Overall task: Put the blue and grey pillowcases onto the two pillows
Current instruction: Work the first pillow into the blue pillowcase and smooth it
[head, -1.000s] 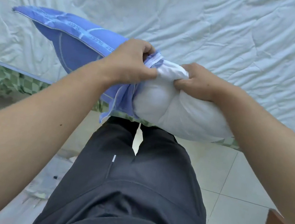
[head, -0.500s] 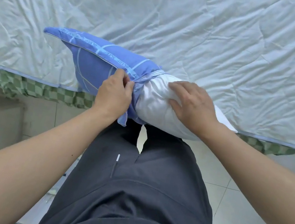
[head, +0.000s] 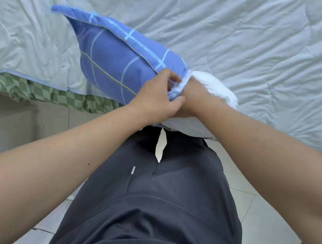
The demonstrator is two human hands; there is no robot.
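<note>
Centre of frame: left hand [head: 155,97] pinches open edge of blue case [head: 114,65]. Right hand [head: 190,97] mostly inside case; fingers hidden, cannot tell. White pillow [head: 216,88] sticks out right.

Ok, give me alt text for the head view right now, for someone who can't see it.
A person's left hand grips the open edge of a blue pillowcase while the right hand is tucked into the opening, against a white pillow that is mostly covered, its end still sticking out. The pillow lies at the edge of a bed with a pale quilt.
</note>
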